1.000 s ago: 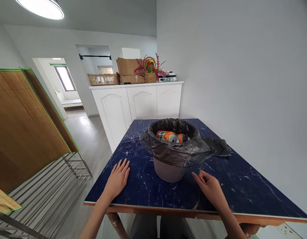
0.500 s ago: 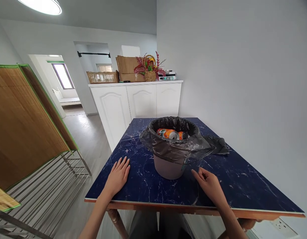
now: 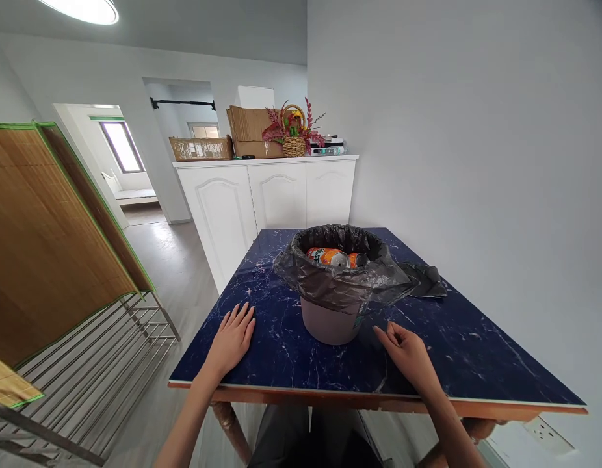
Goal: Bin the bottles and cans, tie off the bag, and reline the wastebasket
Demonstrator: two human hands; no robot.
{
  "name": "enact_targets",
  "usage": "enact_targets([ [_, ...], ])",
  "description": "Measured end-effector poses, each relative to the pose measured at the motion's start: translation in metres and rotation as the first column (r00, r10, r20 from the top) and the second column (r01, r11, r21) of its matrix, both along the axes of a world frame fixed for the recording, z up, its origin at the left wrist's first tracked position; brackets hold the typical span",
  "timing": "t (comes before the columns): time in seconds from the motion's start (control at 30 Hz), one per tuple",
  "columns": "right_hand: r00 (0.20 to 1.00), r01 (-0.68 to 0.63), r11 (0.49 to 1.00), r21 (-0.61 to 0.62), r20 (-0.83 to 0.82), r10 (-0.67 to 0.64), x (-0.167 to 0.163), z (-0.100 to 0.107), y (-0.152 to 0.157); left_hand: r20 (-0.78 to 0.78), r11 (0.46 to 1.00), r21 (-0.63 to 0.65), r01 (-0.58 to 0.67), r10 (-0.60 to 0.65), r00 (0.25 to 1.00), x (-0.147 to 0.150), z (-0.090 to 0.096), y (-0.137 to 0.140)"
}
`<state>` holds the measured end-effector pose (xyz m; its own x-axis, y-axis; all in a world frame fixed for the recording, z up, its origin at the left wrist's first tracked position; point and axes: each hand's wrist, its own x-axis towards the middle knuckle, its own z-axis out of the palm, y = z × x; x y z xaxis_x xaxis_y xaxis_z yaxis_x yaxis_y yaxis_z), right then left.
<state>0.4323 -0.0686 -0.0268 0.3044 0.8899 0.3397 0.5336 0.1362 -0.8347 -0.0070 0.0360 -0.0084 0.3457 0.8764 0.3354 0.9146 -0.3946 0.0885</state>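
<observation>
My left hand (image 3: 232,338) lies flat on the dark blue marbled tabletop (image 3: 281,364), palm down with the fingers stretched out. My right hand (image 3: 407,354) rests on the table to the right of a pale pinkish bin (image 3: 327,326), its fingers loosely curled in and nothing seen in them. A black plastic bag (image 3: 335,291) lines the bin and hangs over its rim. Inside, an orange drink can (image 3: 325,256) lies on its side, with a second orange can (image 3: 357,260) beside it. The bin's lower contents are hidden. Neither hand touches the bin.
A folded black plastic piece (image 3: 426,282) lies right of the bin. Behind the table stands a white cabinet (image 3: 279,195) bearing cardboard boxes (image 3: 252,133) and a flower basket (image 3: 294,147). To the left is a metal rack (image 3: 106,364) with a bamboo mat (image 3: 57,240). A wall borders the right.
The view has shifted very slightly. Both hands, the bin and the cans keep their places on the table.
</observation>
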Motion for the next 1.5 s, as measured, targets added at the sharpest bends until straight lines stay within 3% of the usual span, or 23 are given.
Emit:
enact_targets([
  [0.27, 0.997, -0.027, 1.000, -0.008, -0.068, 0.026, -0.002, 0.006, -0.003, 0.114, 0.999, -0.054, -0.002, 0.008, 0.993, 0.004, 0.007, -0.003],
  [0.4, 0.989, -0.051, 0.998, -0.022, -0.143, 0.048, -0.006, 0.013, -0.003, 0.254, 0.995, -0.101, 0.014, 0.012, 0.967, 0.007, 0.016, -0.008],
  [0.5, 0.965, -0.119, 0.993, -0.025, -0.238, 0.110, -0.007, 0.030, 0.000, 0.403, 0.985, -0.164, 0.050, 0.020, 0.915, 0.012, 0.031, -0.009],
  [0.67, 0.880, -0.251, 0.968, -0.004, -0.418, 0.226, 0.007, 0.092, 0.013, 0.695, 0.919, -0.333, 0.209, 0.090, 0.713, 0.037, 0.075, 0.007],
  [0.7, 0.844, -0.294, 0.956, -0.002, -0.469, 0.259, 0.012, 0.107, 0.017, 0.748, 0.892, -0.369, 0.259, 0.120, 0.653, 0.045, 0.085, 0.013],
  [0.77, 0.690, -0.437, 0.899, -0.001, -0.642, 0.335, 0.023, 0.138, 0.023, 0.829, 0.822, -0.423, 0.381, 0.182, 0.528, 0.063, 0.107, 0.025],
  [0.83, 0.572, -0.533, 0.846, -0.025, -0.747, 0.339, 0.032, 0.165, 0.029, 0.879, 0.751, -0.437, 0.495, 0.239, 0.413, 0.081, 0.129, 0.036],
  [0.93, 0.552, -0.532, 0.841, -0.094, -0.792, 0.261, 0.038, 0.195, 0.035, 0.916, 0.698, -0.402, 0.593, 0.298, 0.270, 0.104, 0.158, 0.049],
  [1.1, 0.689, -0.424, 0.898, -0.117, -0.685, 0.236, 0.037, 0.221, 0.041, 0.947, 0.730, -0.298, 0.615, 0.305, 0.097, 0.123, 0.197, 0.059],
  [1.27, 0.732, -0.368, 0.930, 0.018, -0.611, 0.302, 0.045, 0.243, 0.049, 0.971, 0.783, -0.211, 0.585, 0.239, 0.029, 0.128, 0.234, 0.055],
  [1.5, 0.797, -0.216, 0.949, 0.228, -0.521, 0.307, 0.046, 0.266, 0.059, 0.991, 0.877, 0.038, 0.478, 0.030, -0.134, 0.142, 0.282, 0.050],
])
